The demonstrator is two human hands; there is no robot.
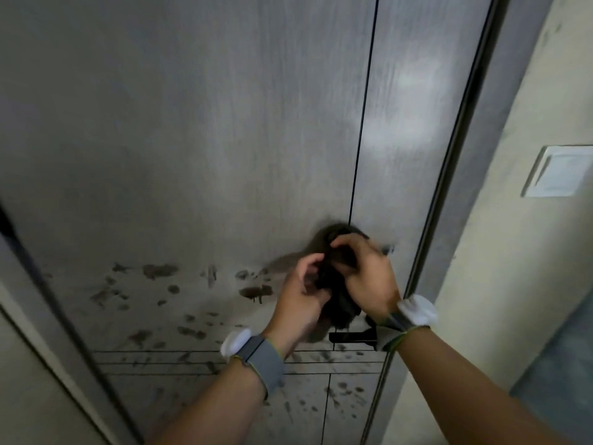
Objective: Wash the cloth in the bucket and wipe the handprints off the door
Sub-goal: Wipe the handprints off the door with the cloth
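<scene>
Both hands, left [303, 292] and right [365, 277], clutch the cloth [337, 284] at centre frame. Door [192, 123] marks [160, 271] remain lower left. Wiping them appears next.

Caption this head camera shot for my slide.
Both hands, left and right, bunch a dark cloth before a grey door smudged with handprints.

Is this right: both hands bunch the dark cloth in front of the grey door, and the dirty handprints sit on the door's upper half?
One thing is wrong: the head view shows the dirty handprints on the lower half of the grey wood-grain door. Both the left hand and right hand do bunch the dark cloth.
</scene>
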